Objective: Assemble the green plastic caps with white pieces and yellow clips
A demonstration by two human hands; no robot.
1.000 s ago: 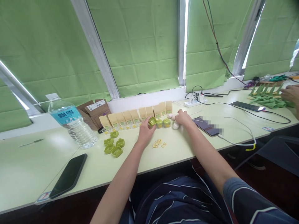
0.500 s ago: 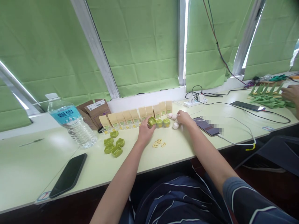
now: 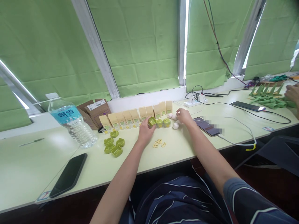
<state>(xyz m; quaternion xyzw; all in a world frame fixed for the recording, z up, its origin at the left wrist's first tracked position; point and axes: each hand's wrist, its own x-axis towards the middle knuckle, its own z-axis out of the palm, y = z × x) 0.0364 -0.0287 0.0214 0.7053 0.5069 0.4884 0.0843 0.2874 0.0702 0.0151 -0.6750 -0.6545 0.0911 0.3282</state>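
Observation:
My left hand (image 3: 146,130) is closed around a small green plastic cup (image 3: 152,121), its hollow side facing me. Right beside it stand two clear cases with green tops (image 3: 163,123). My right hand (image 3: 184,116) is at a few pinkish-white balls (image 3: 176,125), its fingers curled at the rearmost ones; what they pinch, if anything, is hidden. On the table in front of my hands lie several thin yellow loop-shaped pieces (image 3: 159,142). Several more green cups (image 3: 116,151) are grouped to the left.
A row of clear cases with beige cards (image 3: 127,117) runs behind my hands. Leftward are a water bottle (image 3: 67,116), a cardboard box (image 3: 92,113) and a black phone (image 3: 68,175). A charging phone (image 3: 206,126) lies by my right forearm. Another person's hand (image 3: 292,92) works far right.
My right hand has shifted slightly up and back, away from the nearest pinkish-white ball. My left hand keeps the green cup in about the same place.

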